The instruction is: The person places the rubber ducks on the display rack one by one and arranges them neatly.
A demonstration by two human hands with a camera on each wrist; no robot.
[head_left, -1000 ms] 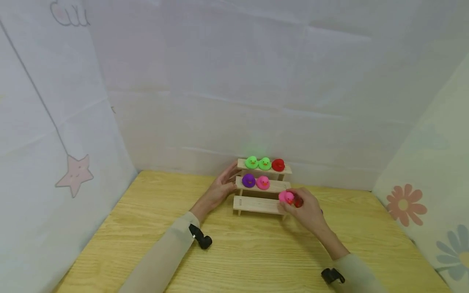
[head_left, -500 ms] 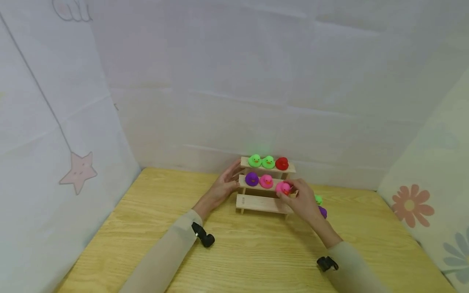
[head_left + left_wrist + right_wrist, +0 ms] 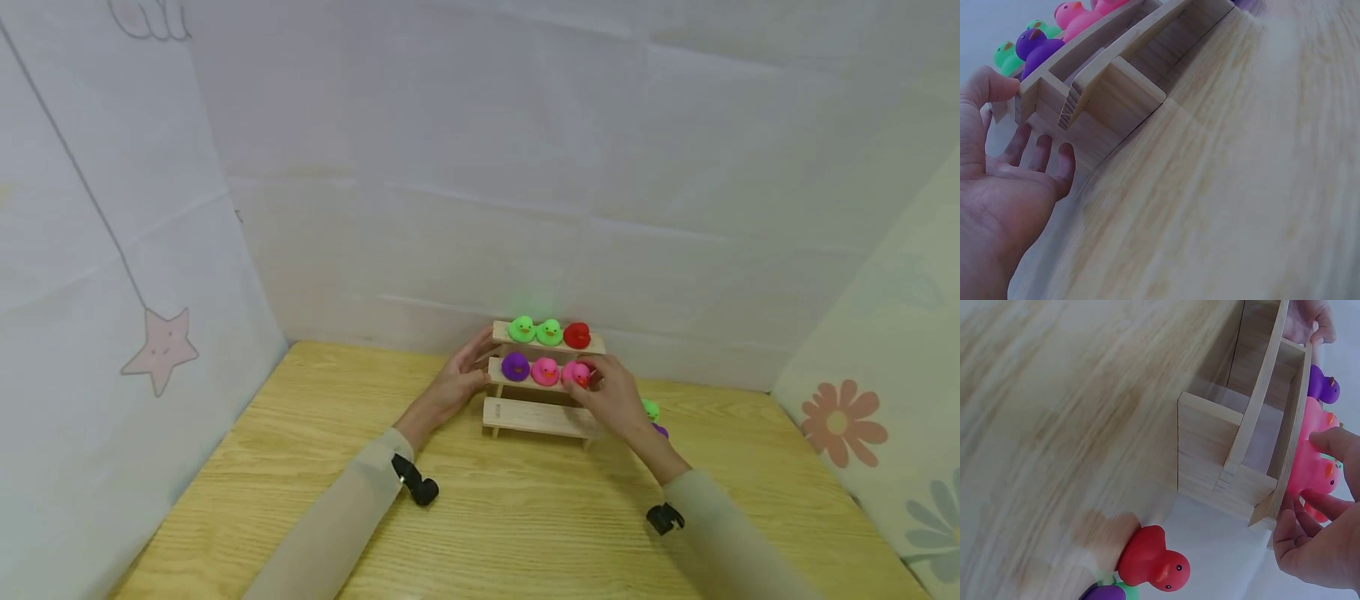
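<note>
A three-tier wooden display stand (image 3: 536,417) stands on the table against the back cloth. My left hand (image 3: 448,390) rests at its left end, the thumb touching the end of the middle tier and the other fingers loosely extended. My right hand (image 3: 618,402) pinches a pink rubber duck (image 3: 1317,476) at the right part of the middle tier. Beside that duck are another pink duck (image 3: 546,372) and a purple duck (image 3: 515,367). Along the top tier sit two green ducks (image 3: 522,329) and a red duck (image 3: 577,336). The bottom tier bears no duck.
Right of the stand, partly behind my right hand, a green duck (image 3: 651,409) and a purple duck (image 3: 1104,592) lie on the wooden table (image 3: 465,533). A red duck (image 3: 1150,559) lies there too. Printed cloth (image 3: 420,233) encloses the back and sides.
My right hand has carried the pink duck from beside the bottom tier up and left onto the middle tier, next to the other pink duck. The left hand has kept its place at the stand.
</note>
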